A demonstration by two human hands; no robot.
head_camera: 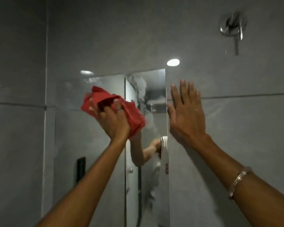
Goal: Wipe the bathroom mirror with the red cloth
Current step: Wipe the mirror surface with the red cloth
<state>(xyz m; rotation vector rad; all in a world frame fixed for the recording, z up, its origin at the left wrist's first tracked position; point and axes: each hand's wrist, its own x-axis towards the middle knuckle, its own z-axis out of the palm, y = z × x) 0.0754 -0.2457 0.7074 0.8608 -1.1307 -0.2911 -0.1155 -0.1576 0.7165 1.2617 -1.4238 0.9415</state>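
A tall frameless mirror (pixel 92 161) hangs on the grey tiled wall, with its right edge near the middle of the view. My left hand (pixel 112 119) grips a bunched red cloth (pixel 131 112) and presses it against the upper part of the mirror. A ring shows on one of its fingers. My right hand (pixel 185 112) is spread flat on the wall tile just right of the mirror's right edge, fingers pointing up. It holds nothing. A bracelet (pixel 238 181) sits on my right wrist. The mirror reflects an arm and a shower hose.
A chrome wall fitting (pixel 233 27) sticks out of the tile at the upper right. Grey tile (pixel 236 128) covers the wall on both sides. A wall corner (pixel 45 112) runs down the left. A dark wall panel (pixel 80 169) appears low in the mirror's reflection.
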